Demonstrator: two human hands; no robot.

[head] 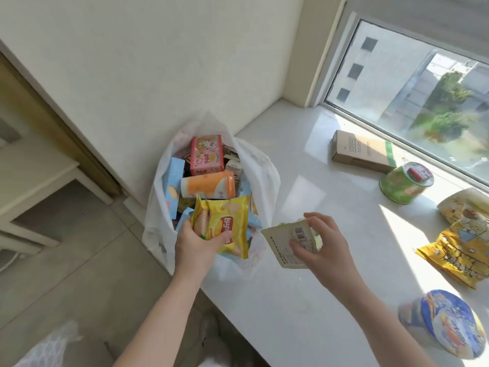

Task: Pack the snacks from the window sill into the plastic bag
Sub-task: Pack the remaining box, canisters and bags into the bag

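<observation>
- Head view: a white plastic bag (pixel 158 221) gapes at the sill's left end, and boxes hide its lower contents.
- The left hand (pixel 195 245) grips a glossy yellow Lay's packet (pixel 232 221) above the bag's mouth.
- The right hand (pixel 325 247) pinches a flat pale pouch (pixel 280 250) just right of the bag; its print is unreadable.
- On the smooth white window sill (pixel 291 300) lie a cardboard box (pixel 362 152), a green can (pixel 399 186), a crinkled yellow bag (pixel 460 255) cut by the frame edge, and a blurred blue-lidded tub (pixel 455 321).

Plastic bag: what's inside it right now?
Visible in the plastic bag: a pink box, an orange-and-white packet, a blue box and a beige carton. The left hand holds a yellow Lay's bag over the opening, hiding whatever lies beneath and deeper.
</observation>
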